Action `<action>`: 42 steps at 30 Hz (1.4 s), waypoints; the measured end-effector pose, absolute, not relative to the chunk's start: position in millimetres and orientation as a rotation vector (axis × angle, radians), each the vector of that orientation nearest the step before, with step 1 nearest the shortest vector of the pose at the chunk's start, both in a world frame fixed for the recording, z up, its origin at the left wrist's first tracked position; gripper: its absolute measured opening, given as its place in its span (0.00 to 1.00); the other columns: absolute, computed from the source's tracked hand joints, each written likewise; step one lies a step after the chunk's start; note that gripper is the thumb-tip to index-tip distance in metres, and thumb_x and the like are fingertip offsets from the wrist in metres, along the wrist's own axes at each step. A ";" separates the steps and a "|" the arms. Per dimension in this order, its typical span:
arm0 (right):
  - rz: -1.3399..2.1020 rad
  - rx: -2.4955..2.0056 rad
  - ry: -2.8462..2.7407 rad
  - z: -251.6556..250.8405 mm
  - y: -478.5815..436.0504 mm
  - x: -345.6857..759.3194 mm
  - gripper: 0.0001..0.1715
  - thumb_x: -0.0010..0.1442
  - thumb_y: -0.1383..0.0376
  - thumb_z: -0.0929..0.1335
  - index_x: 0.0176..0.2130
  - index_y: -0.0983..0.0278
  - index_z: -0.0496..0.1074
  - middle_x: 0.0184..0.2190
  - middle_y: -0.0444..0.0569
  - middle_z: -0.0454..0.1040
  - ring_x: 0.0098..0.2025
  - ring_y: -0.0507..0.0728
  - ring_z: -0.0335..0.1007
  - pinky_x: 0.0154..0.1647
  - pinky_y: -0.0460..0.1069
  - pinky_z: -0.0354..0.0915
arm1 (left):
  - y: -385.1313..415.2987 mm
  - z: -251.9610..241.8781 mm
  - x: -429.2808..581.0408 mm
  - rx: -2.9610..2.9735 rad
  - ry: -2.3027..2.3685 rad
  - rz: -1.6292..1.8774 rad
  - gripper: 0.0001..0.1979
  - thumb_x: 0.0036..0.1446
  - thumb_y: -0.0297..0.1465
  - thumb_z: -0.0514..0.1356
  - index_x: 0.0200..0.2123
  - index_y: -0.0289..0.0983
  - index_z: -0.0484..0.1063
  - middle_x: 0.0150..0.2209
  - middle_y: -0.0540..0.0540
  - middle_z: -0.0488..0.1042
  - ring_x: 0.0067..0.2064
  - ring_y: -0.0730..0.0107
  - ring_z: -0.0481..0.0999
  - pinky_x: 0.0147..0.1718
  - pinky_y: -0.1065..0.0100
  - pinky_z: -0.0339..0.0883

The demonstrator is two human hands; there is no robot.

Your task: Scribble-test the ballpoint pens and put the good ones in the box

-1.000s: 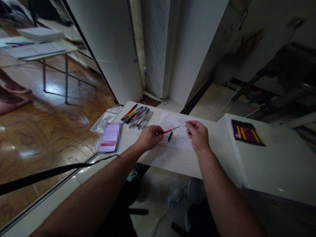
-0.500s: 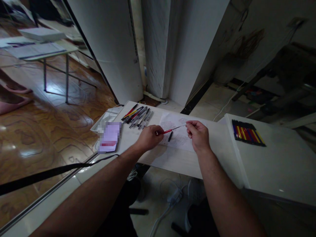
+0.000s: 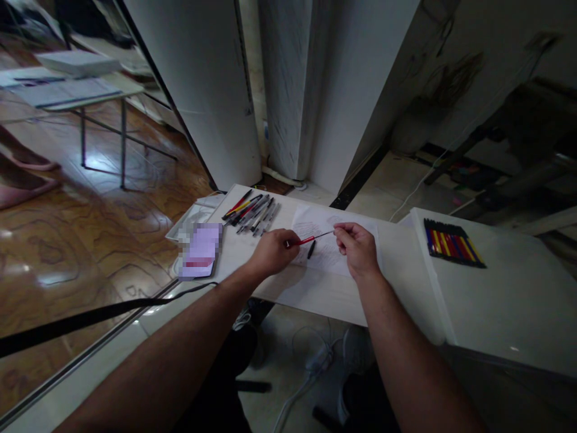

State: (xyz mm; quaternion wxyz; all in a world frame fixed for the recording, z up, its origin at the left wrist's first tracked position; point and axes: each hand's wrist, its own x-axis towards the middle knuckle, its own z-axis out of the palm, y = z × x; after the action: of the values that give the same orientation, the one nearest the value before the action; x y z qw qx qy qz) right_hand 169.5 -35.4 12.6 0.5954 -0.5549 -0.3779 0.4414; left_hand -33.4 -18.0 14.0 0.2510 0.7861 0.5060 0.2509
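My left hand (image 3: pixel 274 251) is closed around a red pen barrel (image 3: pixel 306 241), whose end points right. A thin dark pen refill (image 3: pixel 323 234) runs from that end to my right hand (image 3: pixel 359 251), which pinches its far tip between thumb and fingers. How deep the refill sits in the barrel is hidden. Just below the barrel, a small black pen cap (image 3: pixel 311 249) lies on a sheet of paper (image 3: pixel 311 214) with printed or handwritten lines. Beyond my left hand is a loose pile of several pens (image 3: pixel 253 213), some clear, others black, red or yellow.
A phone (image 3: pixel 202 249) with a blurred-out screen lies at the table's left edge, beside a white tray (image 3: pixel 177 231). On the white surface to the right is a row of coloured pens (image 3: pixel 453 243). A power strip (image 3: pixel 319 359) with cables lies on the floor below.
My right hand has shifted a little left, toward my left hand, and less of the refill shows between them. The left hand and the barrel stay in place.
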 end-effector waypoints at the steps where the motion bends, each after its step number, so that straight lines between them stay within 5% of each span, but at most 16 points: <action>1: 1.030 -1.291 -0.879 11.7 -35.5 169.1 0.14 0.45 0.61 0.73 0.33 0.65 0.74 0.18 0.39 0.66 0.21 0.48 0.58 0.17 0.43 0.49 | -17.9 13.4 -33.4 2.140 1.372 0.685 0.09 0.51 0.29 0.58 0.34 0.36 0.78 0.30 0.47 0.76 0.31 0.70 0.72 0.30 0.70 0.62; 42: 1.042 -1.340 -0.964 2.3 -36.2 161.7 0.15 0.46 0.56 0.74 0.28 0.64 0.72 0.18 0.40 0.66 0.19 0.47 0.57 0.17 0.44 0.52 | -18.2 13.2 -33.6 2.172 1.346 0.717 0.06 0.51 0.29 0.60 0.33 0.37 0.77 0.30 0.47 0.74 0.31 0.70 0.71 0.32 0.69 0.61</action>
State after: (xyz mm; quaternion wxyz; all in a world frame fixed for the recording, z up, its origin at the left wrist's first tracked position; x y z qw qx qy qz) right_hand 161.7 -36.2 2.3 0.5603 -0.5684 -0.4092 0.4422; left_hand -33.6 -18.2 13.2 0.2414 0.7941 0.4923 0.2621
